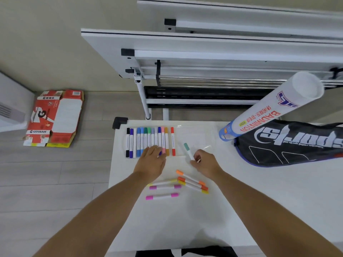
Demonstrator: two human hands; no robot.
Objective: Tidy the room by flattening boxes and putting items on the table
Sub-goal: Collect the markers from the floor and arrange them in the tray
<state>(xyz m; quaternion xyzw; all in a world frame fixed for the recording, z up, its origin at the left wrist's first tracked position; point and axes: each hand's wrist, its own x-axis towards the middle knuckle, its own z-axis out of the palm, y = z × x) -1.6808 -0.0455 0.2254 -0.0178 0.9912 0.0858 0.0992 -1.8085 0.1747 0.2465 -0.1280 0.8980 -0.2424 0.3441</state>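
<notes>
A row of several coloured markers lies in a clear plastic case on the white table. My left hand rests flat on the lower ends of that row, fingers spread. My right hand pinches the lower end of a teal-capped marker, which points up and left. Several loose markers, orange, yellow and pink, lie on the table just below both hands. A flattened red Gatorade box lies on the floor at the left.
A white badminton shuttle tube leans on a black sports racket bag at the table's right. Folded white tables stand behind. A black corner guard marks the table's far left corner. A white appliance stands at far left.
</notes>
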